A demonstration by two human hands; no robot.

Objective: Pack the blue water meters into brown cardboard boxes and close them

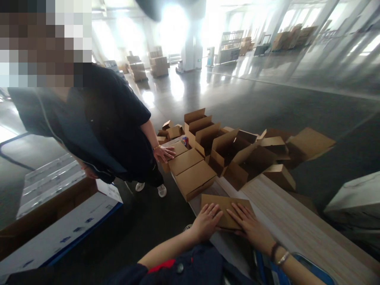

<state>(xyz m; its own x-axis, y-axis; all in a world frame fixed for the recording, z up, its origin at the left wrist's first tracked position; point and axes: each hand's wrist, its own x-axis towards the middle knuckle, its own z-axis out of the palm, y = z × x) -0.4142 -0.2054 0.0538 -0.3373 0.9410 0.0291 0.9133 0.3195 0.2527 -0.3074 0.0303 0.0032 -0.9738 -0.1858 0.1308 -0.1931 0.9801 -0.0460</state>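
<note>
Both hands flat on small brown carton point(227, 202) at bench point(285, 211)

Left hand point(208, 219) on left part of carton top, fingers slightly apart, ring on one finger. Right hand point(247, 225) on right part, fingers spread, bracelets point(279, 253) at wrist. Neither hand clamped on anything; palms down. Carton sits right in front of the wearer, under both hands, top face tilted to camera. Its near edge is partly covered, so thumb contact there is hard to tell.

Just beyond it, a row of three closed cartons point(193, 178), side by side. Co-worker's hand point(164, 153) rests on the farthest one, fingers apart. Small colourful item point(185, 141) next to that carton, too blurred to identify. Open brown boxes point(227, 148) crowd the far side of the bench, flaps up. Large white-and-blue box point(80, 221) at frame left, open top, beside co-worker point(97, 114).
</note>
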